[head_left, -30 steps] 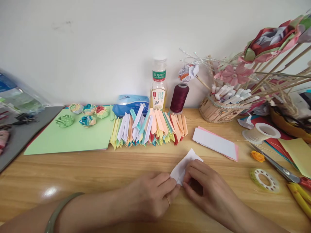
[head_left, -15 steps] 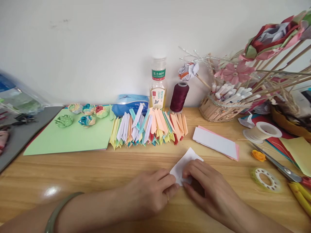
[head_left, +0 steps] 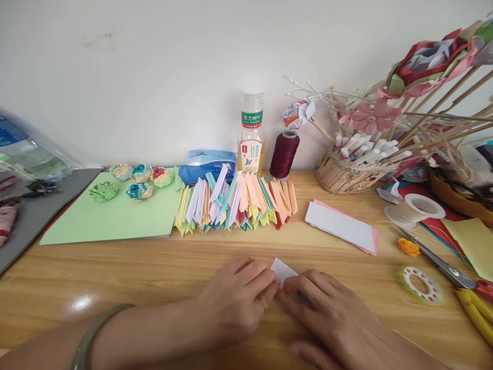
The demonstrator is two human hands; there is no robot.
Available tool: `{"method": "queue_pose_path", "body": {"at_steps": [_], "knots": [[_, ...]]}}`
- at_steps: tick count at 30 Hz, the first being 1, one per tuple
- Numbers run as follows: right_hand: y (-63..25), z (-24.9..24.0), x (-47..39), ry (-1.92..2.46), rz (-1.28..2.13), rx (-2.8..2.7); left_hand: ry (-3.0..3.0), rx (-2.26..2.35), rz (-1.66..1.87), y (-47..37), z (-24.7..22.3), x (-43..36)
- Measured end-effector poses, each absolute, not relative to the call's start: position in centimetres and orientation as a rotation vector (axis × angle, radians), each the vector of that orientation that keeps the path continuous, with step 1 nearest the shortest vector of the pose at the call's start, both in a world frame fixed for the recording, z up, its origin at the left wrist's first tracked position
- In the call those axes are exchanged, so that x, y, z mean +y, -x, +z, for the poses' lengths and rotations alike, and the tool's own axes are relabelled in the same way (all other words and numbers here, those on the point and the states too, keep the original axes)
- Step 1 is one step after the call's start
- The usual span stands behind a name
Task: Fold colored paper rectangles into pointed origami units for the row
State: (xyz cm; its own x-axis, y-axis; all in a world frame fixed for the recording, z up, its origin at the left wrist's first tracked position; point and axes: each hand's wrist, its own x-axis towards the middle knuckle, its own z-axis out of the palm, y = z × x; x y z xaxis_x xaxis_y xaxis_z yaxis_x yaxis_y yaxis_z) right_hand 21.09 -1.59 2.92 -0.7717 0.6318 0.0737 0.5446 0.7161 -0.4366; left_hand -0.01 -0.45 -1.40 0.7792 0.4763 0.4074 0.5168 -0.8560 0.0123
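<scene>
A small piece of white paper (head_left: 284, 271) lies on the wooden table between my hands, its upper corner showing and the rest covered by my fingers. My left hand (head_left: 244, 295), with a ring and a bracelet, pinches the paper's left edge with curled fingers. On the other side my right hand (head_left: 321, 303) has its fingertips pressed on the paper, thumb lower down and apart. Just behind, a stack of white and pink strips (head_left: 341, 226) rests on the table. A long row of folded coloured paper pieces (head_left: 234, 203) stands further back.
Paper flowers (head_left: 139, 191) sit on green sheets (head_left: 111, 223) at the left. A bottle (head_left: 251, 133) and a maroon thread spool (head_left: 284, 154) stand by the wall. At the right are a pen basket (head_left: 346, 172), scissors (head_left: 450, 267), a tape ring (head_left: 419, 284) and a white spool (head_left: 418, 208).
The white paper now shows much less, folded smaller or covered by my fingers. My right hand has moved down and flattened over it; my left hand has shifted slightly.
</scene>
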Motion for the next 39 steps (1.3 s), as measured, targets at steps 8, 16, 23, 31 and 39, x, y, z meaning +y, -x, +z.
{"method": "queue_pose_path", "body": {"at_steps": [8, 16, 23, 31, 39], "knots": [[-22.6, 1.3, -0.3, 1.236, 0.554, -2.301, 2.919, -0.584, -0.670, 0.3, -0.2, -0.4], [-22.2, 0.6, 0.5, 1.387, 0.584, -2.319, 2.927, -0.561, -0.494, 1.0, 0.3, 0.8], [-22.4, 0.5, 0.7, 1.104, 0.382, -2.409, 2.919, -0.568, -0.511, 1.2, 0.8, 1.1], [-22.6, 0.3, 0.1, 0.952, 0.236, -2.501, 2.838, -0.479, -0.500, 1.1, 0.6, 1.3], [-22.7, 1.0, 0.0, 0.874, 0.081, -2.592, 2.861, -0.502, -0.463, 0.9, 0.7, 1.1]]}}
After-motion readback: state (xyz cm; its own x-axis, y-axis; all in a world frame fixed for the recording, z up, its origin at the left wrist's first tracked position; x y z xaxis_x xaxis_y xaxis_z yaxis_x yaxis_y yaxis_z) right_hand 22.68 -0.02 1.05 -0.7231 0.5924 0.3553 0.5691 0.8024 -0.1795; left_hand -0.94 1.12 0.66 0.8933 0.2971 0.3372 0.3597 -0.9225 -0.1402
